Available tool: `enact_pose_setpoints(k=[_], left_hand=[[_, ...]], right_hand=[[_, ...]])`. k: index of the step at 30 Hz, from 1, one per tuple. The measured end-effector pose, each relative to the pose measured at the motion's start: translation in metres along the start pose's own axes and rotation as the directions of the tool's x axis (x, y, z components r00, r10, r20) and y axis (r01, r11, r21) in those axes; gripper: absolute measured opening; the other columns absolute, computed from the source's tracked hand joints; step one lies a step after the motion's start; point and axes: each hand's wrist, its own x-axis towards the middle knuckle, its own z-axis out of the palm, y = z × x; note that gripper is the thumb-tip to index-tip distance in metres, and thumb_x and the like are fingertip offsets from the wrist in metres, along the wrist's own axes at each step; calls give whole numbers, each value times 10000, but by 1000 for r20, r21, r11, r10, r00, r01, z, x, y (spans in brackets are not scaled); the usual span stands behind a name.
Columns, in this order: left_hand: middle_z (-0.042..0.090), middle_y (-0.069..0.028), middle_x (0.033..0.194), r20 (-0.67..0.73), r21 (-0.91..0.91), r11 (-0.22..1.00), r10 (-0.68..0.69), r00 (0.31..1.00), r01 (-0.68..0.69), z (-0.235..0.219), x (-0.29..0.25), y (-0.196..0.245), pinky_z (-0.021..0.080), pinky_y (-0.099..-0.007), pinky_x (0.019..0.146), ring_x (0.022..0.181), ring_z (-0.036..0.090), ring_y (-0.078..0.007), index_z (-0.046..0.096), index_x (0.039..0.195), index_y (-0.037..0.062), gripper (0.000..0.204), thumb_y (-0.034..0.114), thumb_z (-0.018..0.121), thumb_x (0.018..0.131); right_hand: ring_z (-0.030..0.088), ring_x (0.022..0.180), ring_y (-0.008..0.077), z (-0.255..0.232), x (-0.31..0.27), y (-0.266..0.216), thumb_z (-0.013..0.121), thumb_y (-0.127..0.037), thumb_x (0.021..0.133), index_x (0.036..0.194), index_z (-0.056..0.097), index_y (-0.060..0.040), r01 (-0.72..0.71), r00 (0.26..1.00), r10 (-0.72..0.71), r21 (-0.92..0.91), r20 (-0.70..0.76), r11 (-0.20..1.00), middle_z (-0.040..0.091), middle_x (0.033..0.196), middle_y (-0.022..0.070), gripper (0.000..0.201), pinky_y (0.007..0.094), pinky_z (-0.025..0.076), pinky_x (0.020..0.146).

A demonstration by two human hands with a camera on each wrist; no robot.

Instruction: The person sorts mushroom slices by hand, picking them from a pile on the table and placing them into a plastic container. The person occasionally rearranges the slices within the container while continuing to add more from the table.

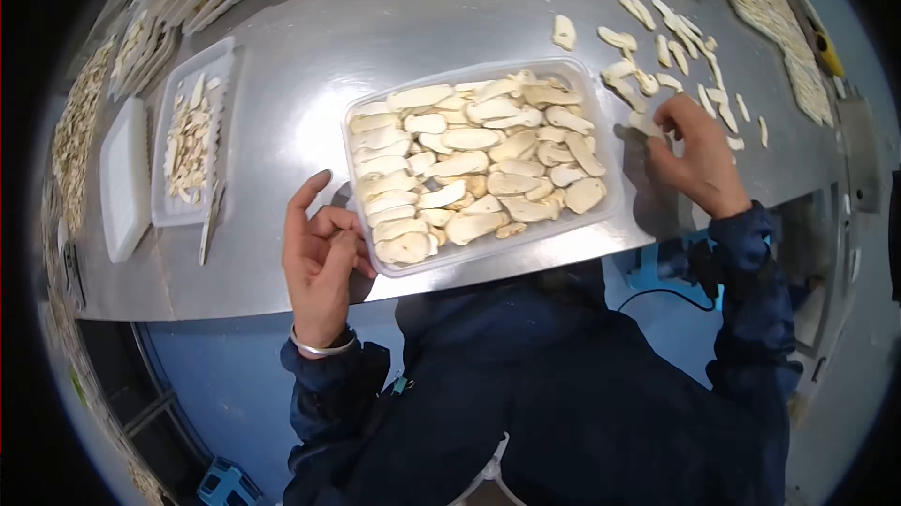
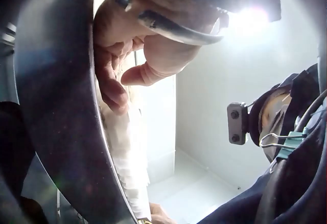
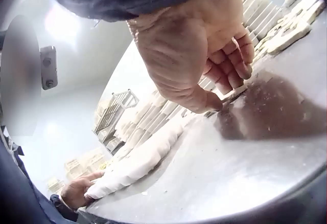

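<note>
The right hand [image 1: 693, 161] has its fingers [image 3: 236, 60] curled down onto the desk [image 1: 310, 46], the tips touching a pale slice [image 1: 646, 123] at the near edge of a scatter of loose slices [image 1: 671, 46]. In the right wrist view the fingers are bunched close together with the thumb tip on the metal; whether they actually pinch the slice cannot be told, as it is hidden under the hand. This hand lies just to the right of the tub [image 1: 610, 145], near its far right corner.

The left hand [image 1: 324, 257] rests at the tub's near left corner, at the front edge of the desk. Its forefinger points up along the tub's left side, and the other fingers [image 2: 115, 83] are loosely curled against the plastic wall, touching it. A metal bangle [image 1: 322, 348] circles the wrist.

The tub is a clear rectangular one, lying flat in the middle of the desk and slightly turned, packed with pale slices in rough rows. It sits between the 2 hands.

Further left lie a second tub [image 1: 225, 60] with fewer slices in it and a white lid [image 1: 125, 177] beside it, both well apart from the left hand. More slices lie at the far edge of the desk, and rows of filled trays [image 1: 779, 27] stand beyond on the right. The person wears dark blue sleeves [image 1: 751, 262].
</note>
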Motion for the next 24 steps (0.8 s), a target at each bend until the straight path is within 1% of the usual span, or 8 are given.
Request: enact_pose_setpoints(k=[1, 4, 7, 10, 13, 16, 19, 24], left_hand=[[590, -70, 867, -1, -18, 1000, 2, 1000, -2, 1, 0, 0, 482, -180, 552, 660, 586, -80, 312, 1414, -19, 546, -50, 441, 884], [598, -72, 873, -23, -11, 1000, -10, 1000, 10, 4, 0, 1, 482, -165, 553, 668, 573, -68, 314, 1416, -35, 559, -56, 462, 877], [599, -71, 866, -22, 1, 1000, -10, 1000, 10, 3, -1, 1, 487, -169, 557, 672, 575, -72, 314, 1419, -27, 567, -62, 457, 872], [600, -72, 857, -25, -10, 1000, -13, 1000, 12, 2, -1, -1, 494, -182, 554, 675, 579, -80, 320, 1415, -23, 569, -65, 450, 862], [601, -80, 853, -27, -32, 999, -26, 999, 25, 4, -1, 2, 504, -194, 546, 677, 584, -86, 325, 1407, -25, 566, -67, 445, 856], [587, -78, 865, 16, -48, 998, -29, 999, 30, 1, 0, 2, 498, -199, 577, 658, 564, -72, 298, 1411, -26, 554, -77, 440, 878], [585, -81, 863, 16, -63, 997, -51, 999, 52, 1, 0, 3, 497, -195, 573, 640, 560, -67, 296, 1411, -28, 563, -93, 438, 870], [581, -82, 866, 13, -60, 997, -57, 998, 58, 0, 0, 2, 496, -192, 568, 638, 558, -62, 298, 1411, -28, 570, -102, 439, 864]], right_hand=[[564, 749, 326, -6, 7, -13, 648, -82, 749, 871, 533, -6, -3, 1000, 3, 21, -14, 1000, 556, 824, 154, 184, 386, 454, 662], [554, 752, 327, -11, 34, -57, 640, -82, 747, 872, 518, -8, 225, 971, -219, 63, -100, 972, 543, 814, 149, 190, 396, 445, 672], [552, 767, 340, 5, 62, -96, 626, -81, 748, 870, 503, -5, 429, 903, -425, 76, -59, 900, 540, 811, 151, 190, 419, 434, 702], [555, 788, 353, 31, 82, -123, 620, -93, 745, 863, 496, 2, 521, 852, -523, 72, 13, 851, 545, 815, 156, 196, 438, 424, 732], [563, 804, 357, 49, 92, -137, 620, -101, 746, 867, 503, 10, 571, 820, -571, 22, 32, 821, 556, 825, 165, 201, 442, 428, 745], [566, 816, 353, 57, 97, -142, 623, -109, 744, 879, 509, 14, 589, 807, -588, 10, 50, 808, 561, 831, 164, 215, 437, 435, 753], [571, 825, 347, 63, 99, -144, 619, -102, 744, 891, 515, 12, 601, 798, -601, 10, 47, 799, 565, 842, 161, 213, 433, 440, 760], [575, 853, 333, 65, 101, -144, 613, -92, 742, 913, 519, 9, 598, 799, -592, -38, 103, 800, 572, 871, 158, 220, 430, 441, 780]])
